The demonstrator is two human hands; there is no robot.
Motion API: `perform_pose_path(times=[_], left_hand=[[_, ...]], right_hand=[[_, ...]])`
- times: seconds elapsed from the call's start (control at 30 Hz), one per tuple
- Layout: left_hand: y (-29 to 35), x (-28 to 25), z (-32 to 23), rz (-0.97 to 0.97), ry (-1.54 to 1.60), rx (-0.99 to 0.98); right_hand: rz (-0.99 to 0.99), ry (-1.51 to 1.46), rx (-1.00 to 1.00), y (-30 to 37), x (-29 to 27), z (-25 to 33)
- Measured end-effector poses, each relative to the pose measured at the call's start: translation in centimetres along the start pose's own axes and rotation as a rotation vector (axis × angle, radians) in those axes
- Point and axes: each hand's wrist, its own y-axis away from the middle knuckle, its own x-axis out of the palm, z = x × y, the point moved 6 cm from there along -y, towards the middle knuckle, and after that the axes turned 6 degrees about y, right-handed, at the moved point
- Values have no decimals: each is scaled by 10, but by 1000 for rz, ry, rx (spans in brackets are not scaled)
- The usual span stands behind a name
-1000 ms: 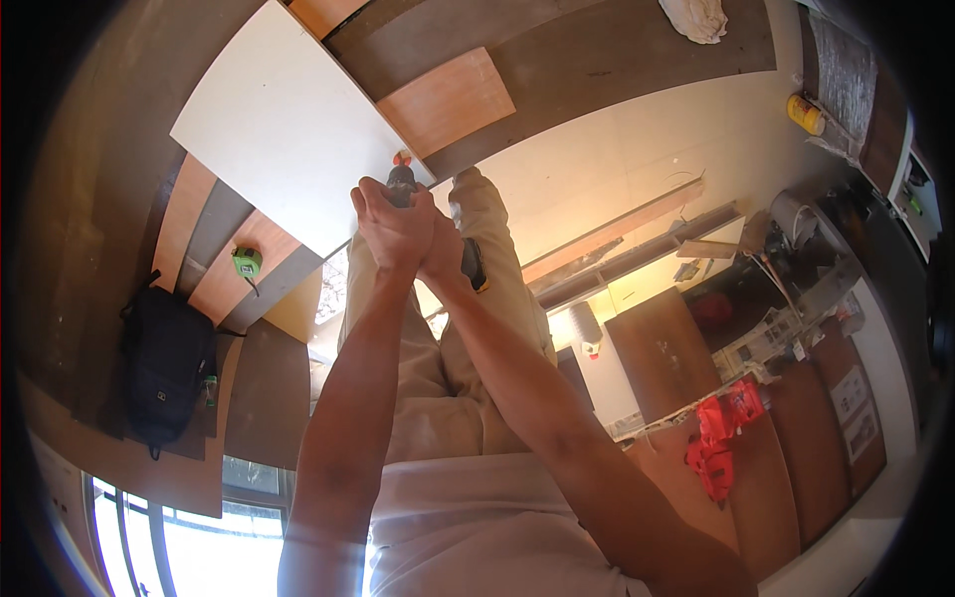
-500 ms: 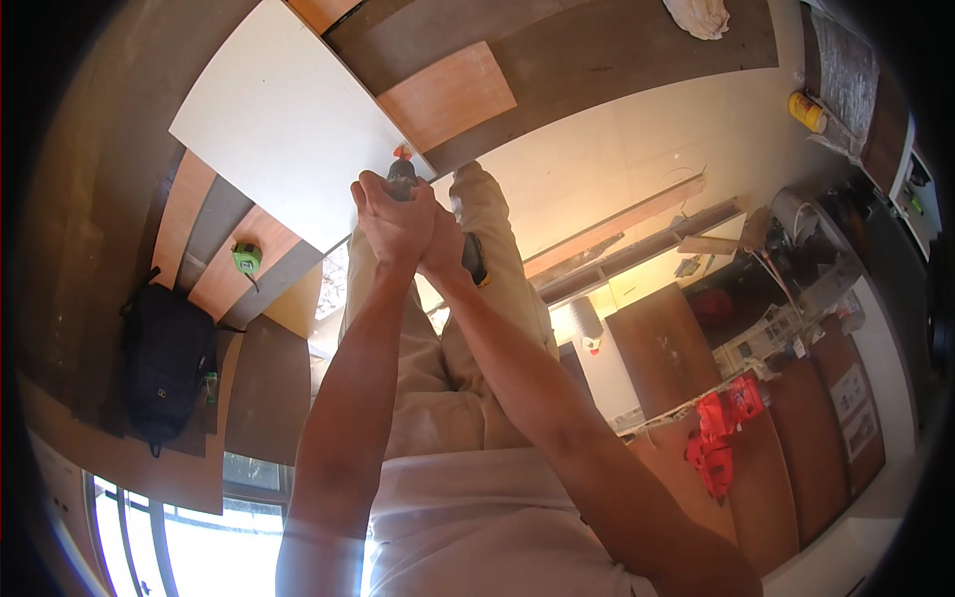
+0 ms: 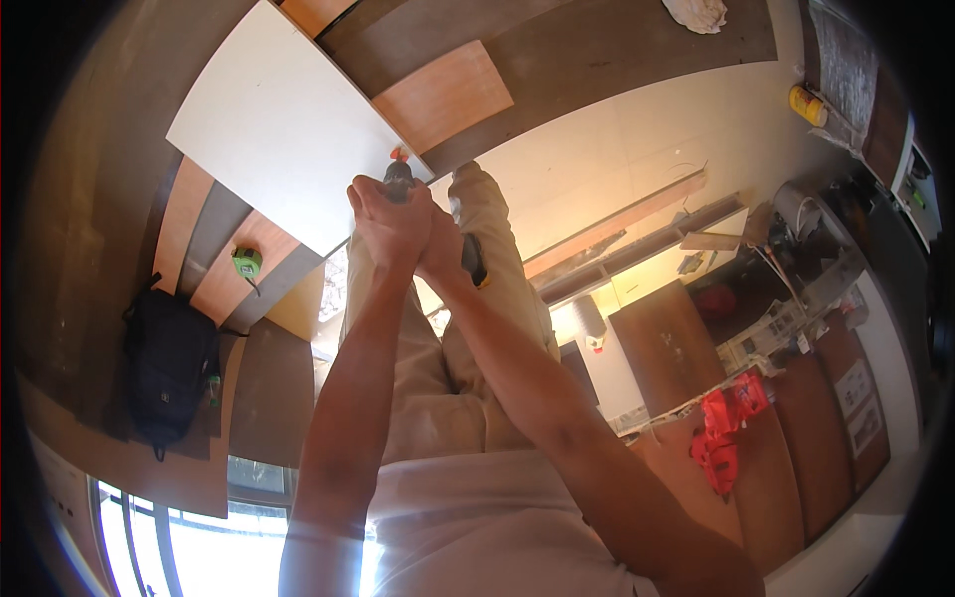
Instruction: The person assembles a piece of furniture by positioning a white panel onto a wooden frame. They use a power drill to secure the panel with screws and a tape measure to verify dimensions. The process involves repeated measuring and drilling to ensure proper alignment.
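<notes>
Both of my hands are closed around a cordless drill [image 3: 399,178], whose dark front end points away from me. My left hand [image 3: 384,227] wraps the front of its body, and my right hand [image 3: 441,249] grips it from the right, overlapping the left. The black base of the drill shows beyond my right wrist, against my trouser leg. A small orange-red piece [image 3: 400,154] sits at the drill's tip, by the right edge of a white board [image 3: 269,119]. Whether the tip is inside the board cannot be made out.
Left of the board, a green tape measure [image 3: 246,262] lies on wood strips, with a dark backpack [image 3: 167,368] nearer me. A bare wood panel [image 3: 445,97] lies beyond. At right are long wood strips [image 3: 627,221], a red bag [image 3: 718,443] and a yellow bottle [image 3: 807,105].
My hands keep their hold on the drill, and its tip stays at the same spot by the board's edge. The whole view has shifted very slightly.
</notes>
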Motion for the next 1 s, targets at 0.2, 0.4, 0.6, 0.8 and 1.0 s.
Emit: perform_pose_path(times=[0.2, 0.4, 0.6, 0.8, 1.0], left_hand=[[10, -9, 2, -54, 47, 80], [22, -17, 9, -103, 6, 105], [21, -11, 5, -71, -22, 79], [18, -6, 4, -81, -9, 129], [15, -6, 9, -70, -12, 128]], right_hand=[[60, -18, -5, 2, 6, -2], [35, -69, -48, 16, 1, 4], [13, -71, -46, 13, -1, -2], [40, -59, -8, 9, 1, -6], [65, -79, 20, 9, -2, -2]])
